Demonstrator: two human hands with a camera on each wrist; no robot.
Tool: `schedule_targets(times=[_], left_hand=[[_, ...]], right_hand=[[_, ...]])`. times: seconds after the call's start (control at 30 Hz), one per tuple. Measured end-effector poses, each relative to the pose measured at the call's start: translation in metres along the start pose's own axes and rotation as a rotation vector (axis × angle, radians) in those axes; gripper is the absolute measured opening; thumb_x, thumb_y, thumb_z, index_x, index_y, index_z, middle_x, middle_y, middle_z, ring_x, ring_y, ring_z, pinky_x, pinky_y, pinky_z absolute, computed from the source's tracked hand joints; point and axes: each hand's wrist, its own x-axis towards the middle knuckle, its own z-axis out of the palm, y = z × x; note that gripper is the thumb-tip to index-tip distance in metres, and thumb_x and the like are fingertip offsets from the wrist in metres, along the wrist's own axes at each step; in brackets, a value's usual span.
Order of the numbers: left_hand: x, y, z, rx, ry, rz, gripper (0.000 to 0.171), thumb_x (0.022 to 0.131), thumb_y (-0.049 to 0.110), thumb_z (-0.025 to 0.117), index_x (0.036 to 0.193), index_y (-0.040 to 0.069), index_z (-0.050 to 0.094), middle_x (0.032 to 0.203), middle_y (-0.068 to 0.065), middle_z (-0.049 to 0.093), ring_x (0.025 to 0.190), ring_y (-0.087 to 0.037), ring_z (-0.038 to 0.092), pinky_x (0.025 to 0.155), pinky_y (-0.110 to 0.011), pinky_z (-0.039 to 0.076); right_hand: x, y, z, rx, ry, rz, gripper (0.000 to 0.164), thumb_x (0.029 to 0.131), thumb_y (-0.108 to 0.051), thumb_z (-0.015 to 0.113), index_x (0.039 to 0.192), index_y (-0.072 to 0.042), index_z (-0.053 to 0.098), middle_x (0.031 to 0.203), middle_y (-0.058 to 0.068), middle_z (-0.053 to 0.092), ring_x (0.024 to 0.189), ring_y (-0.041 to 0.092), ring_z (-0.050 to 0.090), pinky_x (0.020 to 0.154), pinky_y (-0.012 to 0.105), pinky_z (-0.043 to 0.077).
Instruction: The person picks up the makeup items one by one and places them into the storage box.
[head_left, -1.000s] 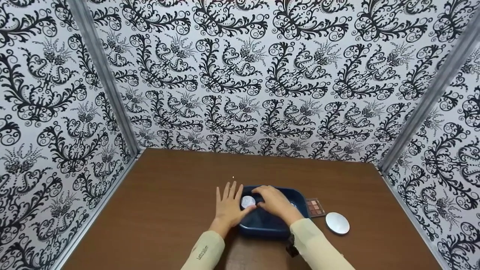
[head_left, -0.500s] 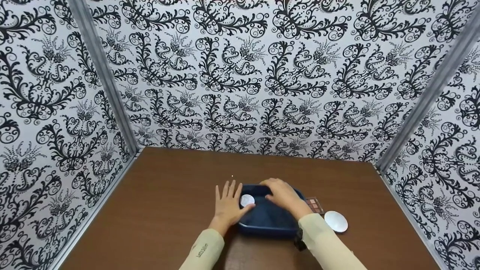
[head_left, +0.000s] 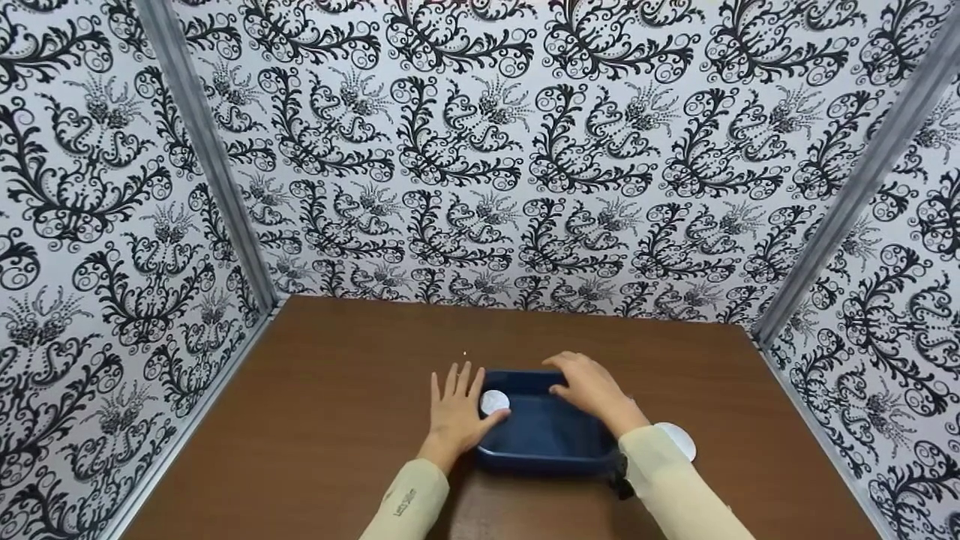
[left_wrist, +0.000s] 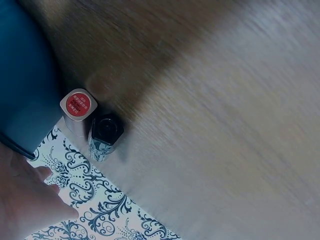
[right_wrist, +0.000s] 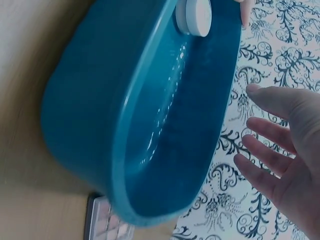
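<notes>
A dark blue plastic basin (head_left: 547, 459) sits on the table, and a small round white jar (head_left: 494, 403) lies inside its left end. My left hand (head_left: 454, 421) is at the basin's left side with fingers spread, its thumb overlapping the jar's lower edge in the head view. My right hand (head_left: 594, 388) hovers over the basin's far right part, holding nothing. In the right wrist view the same right hand (right_wrist: 285, 145) shows loosely extended fingers beside the basin (right_wrist: 120, 125). The left wrist view has part of my left hand (left_wrist: 30, 200) at lower left.
An eyeshadow palette (right_wrist: 107, 220) lies beside the basin's right end. A white disc (head_left: 681, 441) is partly behind my right sleeve. Outside the basin, a container with a red round label (left_wrist: 78, 104) and a black-capped bottle (left_wrist: 107, 130) stand together.
My right hand has moved right, away from the white jar. Its forearm now covers the palette and part of the disc in the head view. My left hand stays put.
</notes>
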Motion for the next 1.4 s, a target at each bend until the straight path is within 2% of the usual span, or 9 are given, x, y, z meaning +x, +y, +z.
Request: schedule_targets(times=[0.3,0.67,1.0,1.4], left_hand=[[0.001,-0.002,0.004,-0.018,0.012,-0.003,0.093,0.086,0.078,0.047,0.156,0.019,0.034,0.163,-0.010,0.032,0.153,-0.032,0.024,0.122,-0.062,0.012],[-0.001,0.001,-0.001,-0.023,0.000,-0.007,0.092,0.086,0.078,0.045,0.156,0.019,0.034,0.163,-0.011,0.032,0.153,-0.032,0.025,0.122,-0.062,0.012],[-0.001,0.000,0.001,-0.022,0.006,-0.009,0.091,0.087,0.077,0.047,0.156,0.020,0.034,0.163,-0.010,0.032,0.153,-0.032,0.024,0.122,-0.062,0.011],[-0.002,0.000,-0.001,-0.045,0.003,-0.007,0.091,0.087,0.076,0.048,0.157,0.019,0.034,0.164,-0.011,0.031,0.154,-0.032,0.023,0.123,-0.063,0.009]], right_hand=[[-0.014,0.019,-0.012,-0.018,-0.012,0.069,0.040,0.089,-0.021,0.075,0.126,-0.010,0.067,0.127,0.011,0.066,0.119,0.033,0.062,0.100,0.051,0.050],[-0.030,0.047,-0.023,-0.038,-0.015,0.109,0.040,0.090,-0.021,0.074,0.126,-0.007,0.066,0.128,0.017,0.064,0.119,0.039,0.061,0.100,0.054,0.050],[-0.051,0.074,-0.030,-0.034,0.041,0.143,0.038,0.088,-0.019,0.074,0.122,-0.003,0.067,0.126,0.021,0.065,0.117,0.042,0.062,0.098,0.057,0.050],[-0.078,0.104,-0.029,-0.025,0.058,0.169,0.038,0.087,-0.016,0.074,0.121,0.000,0.067,0.123,0.024,0.065,0.115,0.045,0.061,0.095,0.059,0.050]])
